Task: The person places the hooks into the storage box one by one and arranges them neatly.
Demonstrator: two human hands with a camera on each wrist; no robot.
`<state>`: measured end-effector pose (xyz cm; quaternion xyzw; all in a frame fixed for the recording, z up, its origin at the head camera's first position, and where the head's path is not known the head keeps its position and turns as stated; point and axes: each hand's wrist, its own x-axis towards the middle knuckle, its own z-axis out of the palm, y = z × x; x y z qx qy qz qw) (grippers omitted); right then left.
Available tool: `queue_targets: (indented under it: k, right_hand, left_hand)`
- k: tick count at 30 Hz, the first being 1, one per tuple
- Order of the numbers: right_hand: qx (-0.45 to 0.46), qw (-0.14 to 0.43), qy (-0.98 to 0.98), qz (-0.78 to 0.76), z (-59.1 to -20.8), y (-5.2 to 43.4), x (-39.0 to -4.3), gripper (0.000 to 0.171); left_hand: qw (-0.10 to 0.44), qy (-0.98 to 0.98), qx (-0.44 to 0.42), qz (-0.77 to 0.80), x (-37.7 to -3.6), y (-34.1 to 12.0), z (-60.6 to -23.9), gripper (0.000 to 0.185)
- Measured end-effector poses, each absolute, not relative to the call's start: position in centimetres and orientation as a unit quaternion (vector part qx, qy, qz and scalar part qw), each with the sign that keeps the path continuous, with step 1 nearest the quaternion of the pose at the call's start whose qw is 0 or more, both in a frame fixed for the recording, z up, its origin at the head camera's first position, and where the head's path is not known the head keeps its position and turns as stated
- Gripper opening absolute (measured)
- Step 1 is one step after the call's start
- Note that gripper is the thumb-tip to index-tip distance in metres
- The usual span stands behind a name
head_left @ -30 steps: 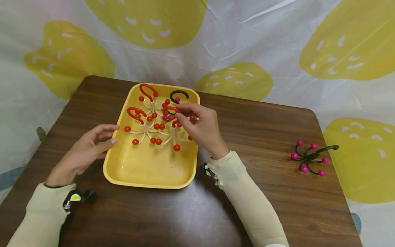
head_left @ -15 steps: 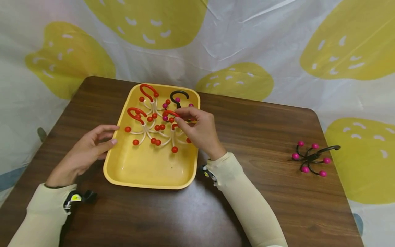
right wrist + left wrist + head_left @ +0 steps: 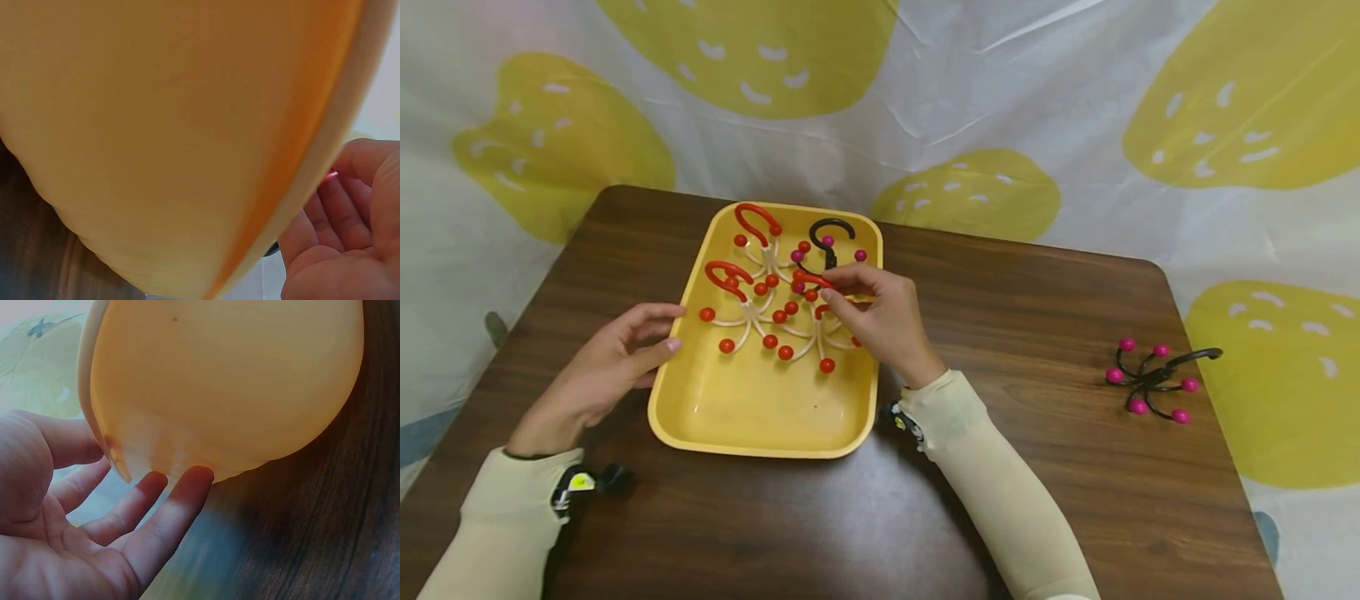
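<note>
My right hand point(image 3: 883, 312) pinches the red curved top of a white-armed, red-ball-tipped hanging hook point(image 3: 820, 329) over the right side of a yellow tray point(image 3: 763, 454). Two similar red-and-white hanging hooks stand in the tray, one at the back left point(image 3: 767, 250) and another at the middle left point(image 3: 748, 308). Behind my right fingers is a black hanging hook point(image 3: 831, 229) with magenta balls, partly hidden. My left hand point(image 3: 610, 358) touches the tray's left rim; in the left wrist view its fingers point(image 3: 194, 481) lie nearly straight against the outer wall.
Another black hanging hook with magenta balls point(image 3: 1150, 379) lies at the right of the brown wooden table point(image 3: 1015, 333). A white curtain with yellow lemon prints point(image 3: 970, 196) hangs just behind the table's far edge.
My right hand has shifted slightly down and toward me with the red-and-white hanging hook, showing more of the black one behind. The left hand stays at the tray rim.
</note>
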<state>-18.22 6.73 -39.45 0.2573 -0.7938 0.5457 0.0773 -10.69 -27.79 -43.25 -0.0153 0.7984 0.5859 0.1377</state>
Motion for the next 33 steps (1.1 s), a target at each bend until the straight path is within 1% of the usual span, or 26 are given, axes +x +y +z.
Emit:
queue_targets:
  k: [14, 33]
  right_hand:
    - [0.251, 0.077, -0.799, 0.541, -39.84, 6.74, -18.21, 0.02]
    - [0.252, 0.081, -0.776, 0.573, -38.98, 7.24, -18.14, 0.02]
  left_hand:
    - [0.135, 0.79, -0.009, 0.597, -10.68, -27.82, -43.31, 0.055]
    - [0.138, 0.796, -0.014, 0.589, -10.66, -27.87, -43.29, 0.056]
